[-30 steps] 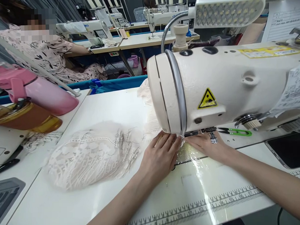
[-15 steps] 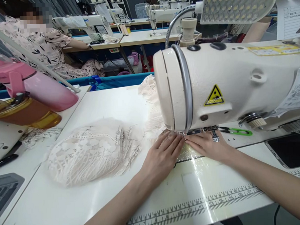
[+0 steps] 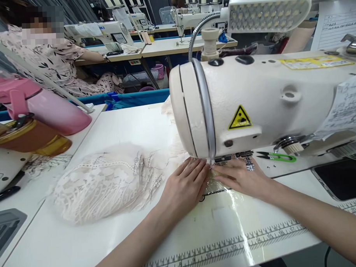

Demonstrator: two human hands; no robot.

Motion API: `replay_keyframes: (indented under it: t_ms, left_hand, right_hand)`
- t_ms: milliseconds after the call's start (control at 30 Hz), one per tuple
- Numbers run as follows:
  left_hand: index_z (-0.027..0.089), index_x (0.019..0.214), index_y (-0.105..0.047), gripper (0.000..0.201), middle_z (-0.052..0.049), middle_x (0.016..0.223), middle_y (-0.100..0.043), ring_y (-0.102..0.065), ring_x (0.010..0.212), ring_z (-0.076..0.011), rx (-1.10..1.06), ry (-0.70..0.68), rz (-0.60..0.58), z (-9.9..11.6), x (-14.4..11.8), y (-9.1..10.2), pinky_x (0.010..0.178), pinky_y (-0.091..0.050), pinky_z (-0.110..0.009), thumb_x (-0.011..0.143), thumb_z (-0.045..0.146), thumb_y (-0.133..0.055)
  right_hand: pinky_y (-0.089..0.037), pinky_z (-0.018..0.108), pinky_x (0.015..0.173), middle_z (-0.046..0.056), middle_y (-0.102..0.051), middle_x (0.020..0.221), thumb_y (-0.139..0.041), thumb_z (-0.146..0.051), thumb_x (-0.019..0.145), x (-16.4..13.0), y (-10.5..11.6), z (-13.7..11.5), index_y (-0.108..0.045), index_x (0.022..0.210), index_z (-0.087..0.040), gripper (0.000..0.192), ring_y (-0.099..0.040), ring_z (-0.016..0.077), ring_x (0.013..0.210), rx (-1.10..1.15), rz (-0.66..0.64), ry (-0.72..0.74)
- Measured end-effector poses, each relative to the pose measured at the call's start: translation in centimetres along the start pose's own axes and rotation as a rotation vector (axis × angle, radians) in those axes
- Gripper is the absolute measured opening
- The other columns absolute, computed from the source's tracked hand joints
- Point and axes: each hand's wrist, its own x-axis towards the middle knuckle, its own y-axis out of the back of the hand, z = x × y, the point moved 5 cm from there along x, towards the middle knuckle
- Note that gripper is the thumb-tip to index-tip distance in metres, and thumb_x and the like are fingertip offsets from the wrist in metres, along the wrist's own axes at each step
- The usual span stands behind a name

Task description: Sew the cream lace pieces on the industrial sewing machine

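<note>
Lace: cream lace fabric (image 3: 109, 182) heaped on the white sewing table (image 3: 131, 123) left of both hands — a strip runs under the cream sewing machine head (image 3: 253, 103).
Left hand (image 3: 184, 186): flat, palm down, fingers together, pressing lace by the needle.
Right hand (image 3: 240, 178): flat on the plate, fingertips touching the left's.
Beyond: green thread snips (image 3: 279, 157).

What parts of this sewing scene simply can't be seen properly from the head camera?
- Needle and presser foot: hidden behind the sewing machine head and the fingertips of the left hand and right hand.
- The lace where it runs under the machine: covered by both hands.
- Writing on the paper sheet: too small, cut by the right edge.
- The co-worker's face: blurred.
- Pink bottle: cut off by the left edge.
</note>
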Motion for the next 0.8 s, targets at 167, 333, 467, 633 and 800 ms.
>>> replay_keyframes:
  t_ms: [167, 333, 467, 633, 800]
  left_hand:
    - [0.010, 0.113, -0.064, 0.030, -0.009, 0.115, -0.067, -0.064, 0.106, -0.0229, -0.004, 0.041, 0.006, -0.2, 0.3, 0.2, 0.095, -0.052, -0.041, 0.093, 0.023, -0.047]
    - [0.011, 0.114, -0.063, 0.030, -0.009, 0.114, -0.068, -0.065, 0.104, -0.0230, 0.011, 0.053, 0.010, -0.1, 0.4, 0.1, 0.093, -0.052, -0.039, 0.092, 0.024, -0.049]
    - [0.011, 0.115, -0.063, 0.030, -0.009, 0.115, -0.067, -0.065, 0.102, -0.0231, 0.027, 0.062, 0.011, -0.1, 0.3, -0.2, 0.093, -0.051, -0.039, 0.092, 0.025, -0.050]
    - [0.011, 0.117, -0.061, 0.032, -0.008, 0.114, -0.068, -0.064, 0.102, -0.0227, 0.018, 0.076, -0.022, -0.3, 0.2, -0.5, 0.093, -0.049, -0.038, 0.093, 0.027, -0.048]
    - [0.011, 0.120, -0.059, 0.035, -0.008, 0.111, -0.068, -0.062, 0.101, -0.0224, 0.016, 0.104, -0.077, -0.4, 0.2, -0.8, 0.092, -0.048, -0.038, 0.094, 0.029, -0.045]
  right_hand:
    - [-0.044, 0.042, 0.087, 0.001, -0.071, 0.088, -0.043, -0.045, 0.096, 0.1, -0.2, -0.1, -0.065, 0.113, -0.032, 0.031, -0.065, 0.0223, 0.079, -0.025, -0.003, 0.031]
    - [-0.045, 0.039, 0.081, 0.003, -0.071, 0.096, -0.041, -0.043, 0.096, 0.3, -0.4, 0.0, -0.064, 0.115, -0.028, 0.033, -0.065, 0.0211, 0.079, -0.052, 0.014, 0.056]
    - [-0.046, 0.037, 0.083, 0.004, -0.071, 0.098, -0.048, -0.042, 0.094, 0.6, -0.4, -0.2, -0.064, 0.115, -0.025, 0.031, -0.063, 0.0217, 0.089, -0.034, 0.000, 0.041]
    - [-0.048, 0.035, 0.073, 0.003, -0.069, 0.104, -0.051, -0.037, 0.092, 0.7, -0.1, 0.2, -0.063, 0.117, -0.029, 0.029, -0.063, 0.0219, 0.089, 0.044, -0.066, -0.027]
    - [-0.049, 0.036, 0.063, 0.002, -0.069, 0.101, -0.051, -0.030, 0.092, 0.0, 0.3, 1.8, -0.062, 0.116, -0.036, 0.027, -0.064, 0.0229, 0.082, 0.160, -0.113, -0.092]
